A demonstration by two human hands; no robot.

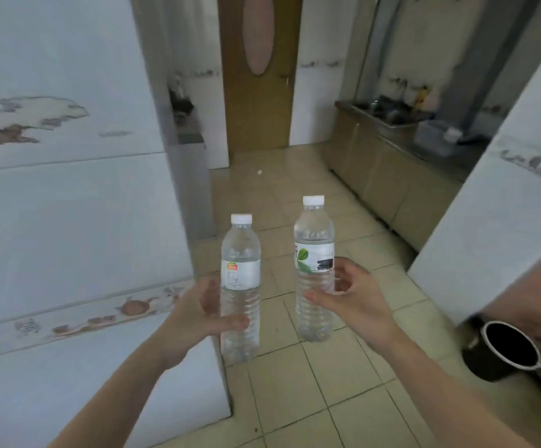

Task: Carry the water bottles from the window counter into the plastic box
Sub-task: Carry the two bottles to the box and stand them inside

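The left hand [198, 313] is wrapping the lower body of 1 water bottle [240, 286], thumb in front, fingers curled behind. Just beside it, the right hand [353, 297] is clasping a 2nd bottle [313, 273], slightly higher. Both bottles are standing upright, caps up, long axes vertical, above the tiled floor [327, 399]. That makes 2 bottles, 1 per hand; the plastic box cannot be picked out with certainty from here.
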